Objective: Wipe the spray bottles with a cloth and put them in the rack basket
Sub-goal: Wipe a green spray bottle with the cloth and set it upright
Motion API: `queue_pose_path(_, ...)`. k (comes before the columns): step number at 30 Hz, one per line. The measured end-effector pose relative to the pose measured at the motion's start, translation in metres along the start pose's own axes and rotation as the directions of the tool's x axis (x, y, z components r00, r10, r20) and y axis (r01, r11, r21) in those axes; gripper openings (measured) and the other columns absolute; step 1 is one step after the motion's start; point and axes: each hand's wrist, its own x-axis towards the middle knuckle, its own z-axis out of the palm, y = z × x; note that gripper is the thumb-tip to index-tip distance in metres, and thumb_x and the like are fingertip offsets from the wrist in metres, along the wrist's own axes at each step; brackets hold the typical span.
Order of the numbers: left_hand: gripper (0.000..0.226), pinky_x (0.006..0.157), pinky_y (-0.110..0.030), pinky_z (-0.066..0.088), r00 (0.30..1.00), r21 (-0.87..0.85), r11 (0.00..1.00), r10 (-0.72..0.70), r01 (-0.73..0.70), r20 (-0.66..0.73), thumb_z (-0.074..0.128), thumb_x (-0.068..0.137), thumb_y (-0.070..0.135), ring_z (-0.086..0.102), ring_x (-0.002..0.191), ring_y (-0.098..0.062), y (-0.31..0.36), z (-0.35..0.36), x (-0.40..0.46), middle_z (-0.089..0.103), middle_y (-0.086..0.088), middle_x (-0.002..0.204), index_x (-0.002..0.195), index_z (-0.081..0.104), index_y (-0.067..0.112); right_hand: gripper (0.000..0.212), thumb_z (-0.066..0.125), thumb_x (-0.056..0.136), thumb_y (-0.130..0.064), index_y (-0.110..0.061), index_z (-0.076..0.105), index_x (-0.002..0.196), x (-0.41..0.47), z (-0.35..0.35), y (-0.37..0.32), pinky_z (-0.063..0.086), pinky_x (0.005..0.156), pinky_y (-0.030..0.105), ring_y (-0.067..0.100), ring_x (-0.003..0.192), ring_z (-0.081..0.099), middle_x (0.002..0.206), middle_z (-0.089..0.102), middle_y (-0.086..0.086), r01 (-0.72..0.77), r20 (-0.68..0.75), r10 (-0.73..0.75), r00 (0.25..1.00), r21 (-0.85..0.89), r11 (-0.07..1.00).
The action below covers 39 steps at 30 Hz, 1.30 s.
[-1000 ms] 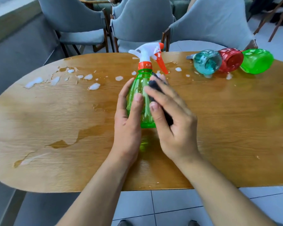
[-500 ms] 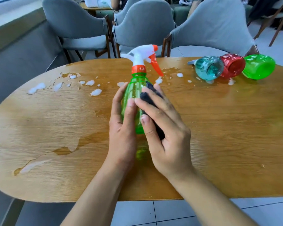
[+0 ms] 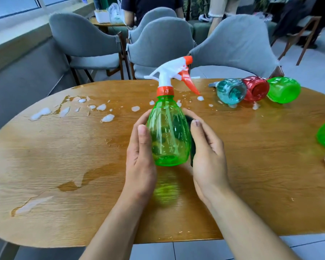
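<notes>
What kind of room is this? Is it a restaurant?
Probably a cafe or dining room. There is a wooden table, grey padded chairs pushed up to it, and another small table with people standing farther back.

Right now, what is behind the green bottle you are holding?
Through the green bottle a dark cloth shows, pressed to its far side by the right hand. The right fingertips are covered. The left hand holds the other side.

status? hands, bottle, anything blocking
Left hand grips the green spray bottle, held upright above the table. Right hand presses a dark cloth to its side. No rack basket in view; nothing blocking.
</notes>
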Motion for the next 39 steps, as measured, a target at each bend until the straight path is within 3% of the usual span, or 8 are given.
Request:
queue_pose_path(5,0.044,0.117,-0.061,0.045,0.997,-0.051,0.997,-0.063,0.065,0.042,0.036,0.109,0.053,0.058,0.141,-0.019,-0.002,0.007,-0.005,0.065,0.008,0.147,0.146,0.056,0.043,0.029,0.051,0.110,-0.021,-0.021,0.069,0.132,-0.001,-0.006,-0.002,0.047,0.113,0.035,0.010,0.134,0.060,0.136,0.070,-0.009,0.158,-0.029,-0.164,0.986,-0.138,0.978)
queue_pose_path(8,0.059,0.114,-0.069,0.043,0.987,-0.132,0.982,-0.119,0.133,0.105,0.055,0.097,0.073,0.059,0.141,-0.030,0.005,0.008,-0.009,0.063,-0.001,0.150,0.149,0.055,0.045,0.025,0.054,0.107,-0.024,-0.022,0.067,0.129,-0.005,-0.004,-0.005,0.048,0.105,0.024,0.011,0.129,0.062,0.131,0.070,-0.012,0.215,0.005,-0.218,0.976,-0.190,0.958)
queue_pose_path(10,0.055,0.109,-0.069,0.049,0.986,-0.105,0.986,-0.121,0.132,0.112,0.067,0.093,0.064,0.065,0.133,-0.030,0.006,0.008,-0.010,0.068,-0.002,0.143,0.144,0.059,0.044,0.022,0.057,0.105,-0.022,-0.022,0.065,0.126,-0.007,-0.004,-0.013,0.048,0.100,0.021,0.010,0.121,0.065,0.124,0.070,-0.014,0.312,0.032,-0.314,0.949,-0.234,0.921)
queue_pose_path(14,0.045,0.113,-0.038,0.052,0.986,-0.022,0.999,-0.044,0.049,0.163,0.057,0.101,0.038,0.063,0.133,-0.013,0.008,0.014,-0.016,0.067,0.008,0.143,0.146,0.058,0.035,0.026,0.056,0.104,-0.016,-0.017,0.062,0.129,0.001,-0.008,-0.036,0.048,0.103,0.023,0.007,0.122,0.064,0.129,0.068,-0.005,0.548,0.177,-0.522,0.835,-0.367,0.752)
queue_pose_path(25,0.052,0.119,-0.067,0.039,0.986,-0.211,0.967,-0.158,0.144,-0.051,0.053,0.103,0.050,0.063,0.135,-0.032,0.008,-0.008,0.005,0.066,-0.011,0.146,0.153,0.054,0.034,0.025,0.053,0.107,-0.013,-0.003,0.076,0.113,-0.016,-0.017,-0.019,0.043,0.118,0.043,0.022,0.144,0.052,0.132,0.071,0.006,0.622,0.562,-0.365,0.742,-0.373,0.689)
queue_pose_path(30,0.061,0.114,-0.078,0.038,0.990,-0.159,0.979,-0.137,0.131,-0.030,0.058,0.094,0.064,0.058,0.138,-0.043,0.003,-0.016,0.010,0.063,-0.013,0.149,0.150,0.056,0.040,0.019,0.055,0.108,-0.016,-0.016,0.073,0.114,-0.015,-0.018,-0.025,0.053,0.098,0.035,0.019,0.118,0.070,0.121,0.074,-0.006,0.469,0.366,-0.354,0.861,-0.298,0.832)
queue_pose_path(35,0.048,0.120,-0.066,0.039,0.983,-0.075,0.993,-0.079,0.093,0.165,0.054,0.102,0.049,0.054,0.145,-0.031,0.004,0.003,-0.005,0.060,-0.001,0.154,0.149,0.058,0.043,0.026,0.054,0.107,-0.013,-0.008,0.071,0.126,0.005,-0.017,-0.030,0.044,0.117,0.041,0.018,0.142,0.055,0.142,0.066,0.002,0.553,0.325,-0.449,0.832,-0.447,0.703)
queue_pose_path(39,0.047,0.118,-0.064,0.043,0.994,-0.073,0.994,-0.080,0.085,0.068,0.051,0.105,0.048,0.061,0.138,-0.025,0.004,0.000,-0.001,0.066,0.002,0.147,0.150,0.057,0.038,0.022,0.059,0.105,-0.012,-0.008,0.075,0.121,-0.007,-0.016,-0.017,0.040,0.122,0.045,0.020,0.149,0.046,0.142,0.066,0.002,0.646,0.519,-0.399,0.756,-0.494,0.582)
